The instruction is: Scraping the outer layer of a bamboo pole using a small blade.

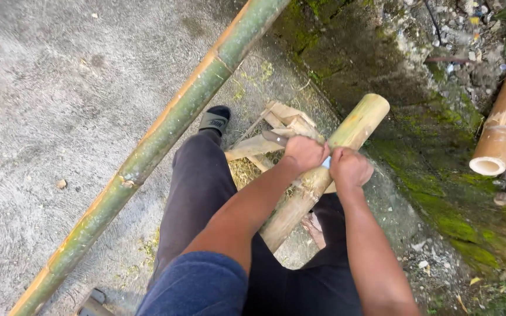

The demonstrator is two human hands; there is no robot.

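Note:
A short, thick bamboo pole [355, 126] lies slanted across my lap, its cut end pointing up and right. My left hand [303, 153] grips one end of a blade [274, 138] laid across the pole, its metal tip sticking out to the left. My right hand [349, 168] is closed on the blade's other end, on the pole's right side. Both fists press against the bamboo. Below the hands the pole's surface looks shaved and pale. My legs in dark trousers and one sandalled foot [214, 120] stretch forward.
A long green-yellow bamboo pole [165, 131] runs diagonally across the concrete ground on my left. Split bamboo pieces and shavings [276, 126] lie ahead of my knees. A mossy wall [440, 175] stands on the right, with another cut bamboo length [502, 120] leaning there.

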